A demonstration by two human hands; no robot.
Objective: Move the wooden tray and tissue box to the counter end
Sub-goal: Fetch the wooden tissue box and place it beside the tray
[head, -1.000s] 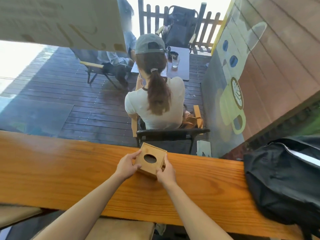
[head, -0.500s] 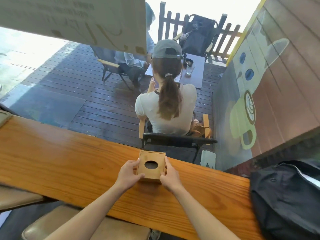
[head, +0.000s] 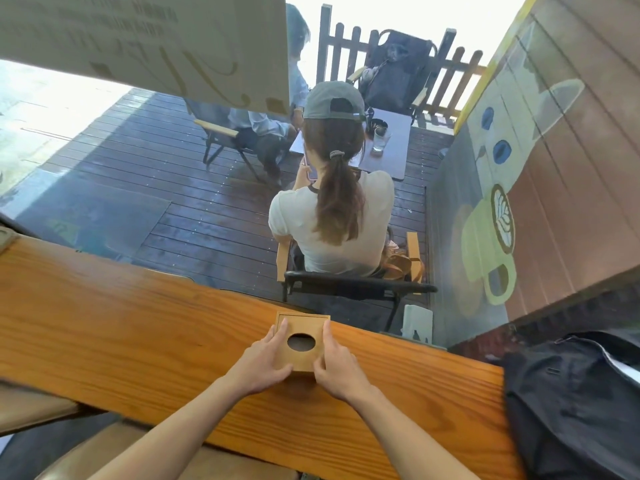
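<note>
A square wooden tissue box (head: 302, 329) with an oval hole in its top rests on the long wooden counter (head: 138, 327), close to the far edge. My left hand (head: 264, 362) grips its left side and my right hand (head: 336, 367) grips its right side, thumbs on the near face. No tissue shows in the hole. A wooden tray corner (head: 5, 239) peeks in at the far left edge of the counter.
A black backpack (head: 575, 393) lies on the counter's right end. Cushioned stools (head: 114, 452) stand below the near edge. Beyond the glass, a person sits on a chair (head: 349, 289) with their back to me, at a small table on a deck.
The tissue box was tilted up off the counter a second ago; it now sits flat and square, both hands still on its sides. The view has tilted up.
</note>
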